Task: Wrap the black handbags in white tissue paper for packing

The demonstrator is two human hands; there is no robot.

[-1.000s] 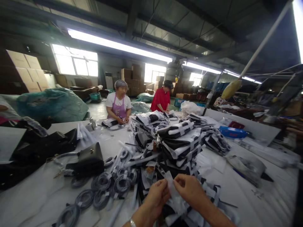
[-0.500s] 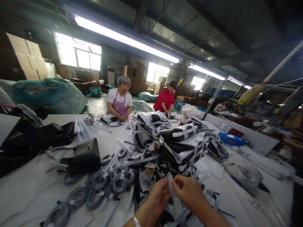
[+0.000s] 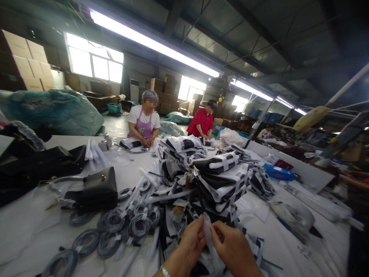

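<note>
Between my hands runs a whitish, translucent wrapping strip [image 3: 208, 231], its top end standing up at the fingertips. My left hand [image 3: 190, 242] pinches it from the left, and a shiny bracelet circles that wrist. Closed fingers of my right hand [image 3: 232, 244] grip the same strip a little lower on the right. Whether anything lies inside the wrapping I cannot tell. Below and behind the hands is a heap of black bags partly wrapped in white sheeting [image 3: 221, 181]. A brown tag [image 3: 178, 210] lies just beyond my left hand.
Several coiled grey straps [image 3: 140, 224] lie to the left, near a black handbag [image 3: 99, 190]. A blue packet [image 3: 279, 172] and a clear plastic bundle [image 3: 294, 219] are on the right. Across the table, co-workers in a purple apron [image 3: 145, 125] and a red top [image 3: 200, 122] handle items.
The view has shifted slightly, so the table things sit further left. My hands remain on the strip, with the right hand slightly lower in view.
</note>
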